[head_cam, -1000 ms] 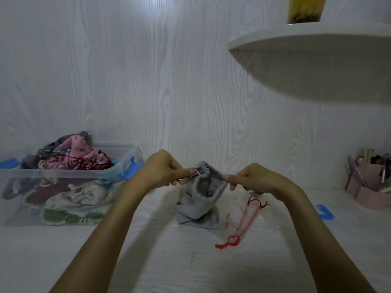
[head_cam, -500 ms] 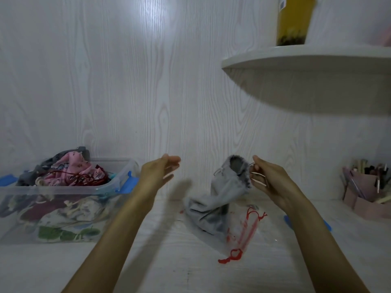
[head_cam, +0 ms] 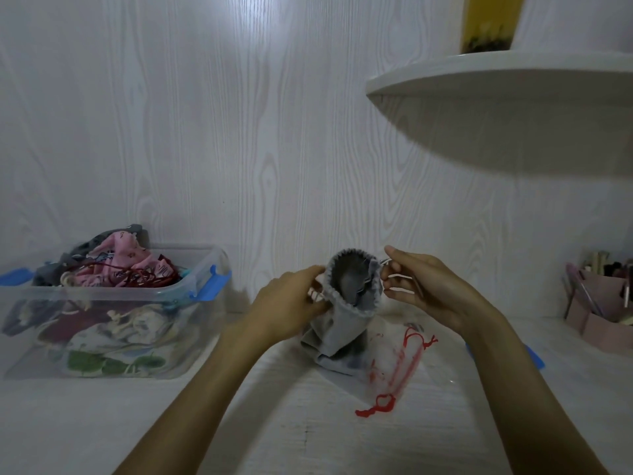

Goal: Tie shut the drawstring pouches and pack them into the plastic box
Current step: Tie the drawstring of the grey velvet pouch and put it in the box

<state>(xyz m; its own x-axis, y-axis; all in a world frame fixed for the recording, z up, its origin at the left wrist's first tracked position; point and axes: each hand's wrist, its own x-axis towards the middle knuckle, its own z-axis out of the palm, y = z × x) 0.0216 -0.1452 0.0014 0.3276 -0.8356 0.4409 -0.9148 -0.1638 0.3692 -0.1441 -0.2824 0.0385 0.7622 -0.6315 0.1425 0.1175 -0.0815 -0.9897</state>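
A grey drawstring pouch (head_cam: 346,323) stands in front of me with its mouth wide and facing me. My left hand (head_cam: 291,299) pinches the white cord at the pouch's left rim. My right hand (head_cam: 424,289) has the white cord loop at the right rim hooked round its fingers. A sheer pouch with a red cord (head_cam: 397,371) lies flat on the table just behind and to the right of the grey one. The clear plastic box (head_cam: 191,323) with blue clips stands at the left, heaped with several fabric pouches.
A curved white shelf (head_cam: 496,80) juts from the wall above the right side, with a yellow container (head_cam: 489,22) on it. A pink organiser with pens (head_cam: 603,310) stands at the far right. A blue lid edge (head_cam: 534,354) shows behind my right forearm.
My left hand, away from the pouch and open half a second ago, has come back to the left rim and taken the cord. The pouch's mouth has turned toward me and spread wide.
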